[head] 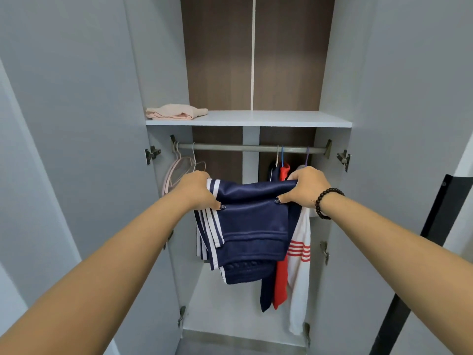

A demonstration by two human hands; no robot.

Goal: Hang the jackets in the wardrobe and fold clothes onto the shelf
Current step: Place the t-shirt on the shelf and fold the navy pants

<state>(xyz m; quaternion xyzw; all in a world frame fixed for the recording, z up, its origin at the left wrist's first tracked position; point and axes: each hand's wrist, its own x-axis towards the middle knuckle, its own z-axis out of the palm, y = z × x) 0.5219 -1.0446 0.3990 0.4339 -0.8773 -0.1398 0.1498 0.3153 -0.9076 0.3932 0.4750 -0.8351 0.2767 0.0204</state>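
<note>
The person stands before an open grey wardrobe and holds a folded navy-blue track garment with white side stripes (245, 221) out in front of the hanging rail. The left hand (197, 190) grips its upper left corner, fingers curled over the top and thumb pressed on the front; the right hand (304, 187), with a dark beaded bracelet (326, 203) on the wrist, pinches the upper right corner the same way. The garment hangs doubled over, its lower layers drooping unevenly below the hands.

It is held below the white shelf (281, 119), where a folded pale pink cloth (174, 112) already lies at the left end. On the grey metal rail (230, 147) hang empty pink hangers (176, 172) at the left, and at the right a dark navy jacket, a red jacket (280, 285) and a white jacket with red stripes (299, 252); the hands partly hide their tops, so how securely they sit cannot be told.

The likely next step is lifting the bundle onto the shelf. The slippery-looking fabric is held only at two corners, so the loose lower folds could slide open on the way up, or catch on the shelf's front edge and drag apart. Swinging it to the right might also brush the hung jackets and knock a hanger askew.
</note>
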